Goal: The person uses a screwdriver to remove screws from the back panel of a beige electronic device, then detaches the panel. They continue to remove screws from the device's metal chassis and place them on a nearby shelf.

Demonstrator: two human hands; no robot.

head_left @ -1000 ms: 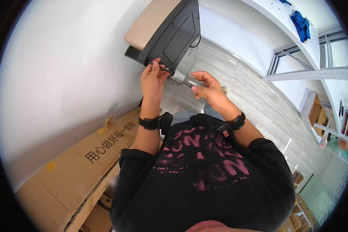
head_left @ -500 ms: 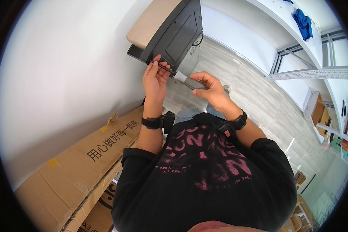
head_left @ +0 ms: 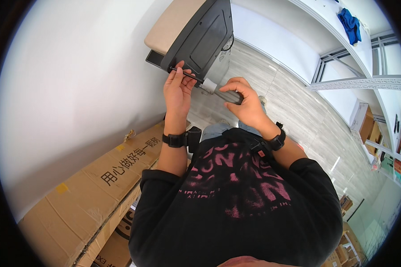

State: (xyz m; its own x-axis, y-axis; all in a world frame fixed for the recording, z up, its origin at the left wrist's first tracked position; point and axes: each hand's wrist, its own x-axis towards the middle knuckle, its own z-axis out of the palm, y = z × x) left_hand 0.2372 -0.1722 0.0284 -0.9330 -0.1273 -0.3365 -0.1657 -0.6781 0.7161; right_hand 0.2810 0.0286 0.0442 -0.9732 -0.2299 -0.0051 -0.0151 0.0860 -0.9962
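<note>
A screwdriver [head_left: 208, 86] with a grey handle, a pale collar and a dark shaft slants across in front of me. Its tip meets the lower near corner of a dark grey panel [head_left: 205, 42], part of a beige-sided piece of equipment [head_left: 171, 24]. My left hand [head_left: 179, 89] pinches the shaft close to the tip, palm up. Around the handle my right hand [head_left: 247, 103] is loosely curled, with thumb and fingers on either side. Whatever the tip touches is too small to make out.
A long taped cardboard box [head_left: 89, 196] lies along the white wall [head_left: 80, 80] to my left. White shelving with metal rails [head_left: 356, 85] stands at the right, with a blue cloth [head_left: 349, 26] on it. A black cable [head_left: 229, 46] hangs by the panel.
My right fingers have loosened and spread a little around the handle. The left hand keeps its pinch on the shaft, and the view has shifted slightly.
</note>
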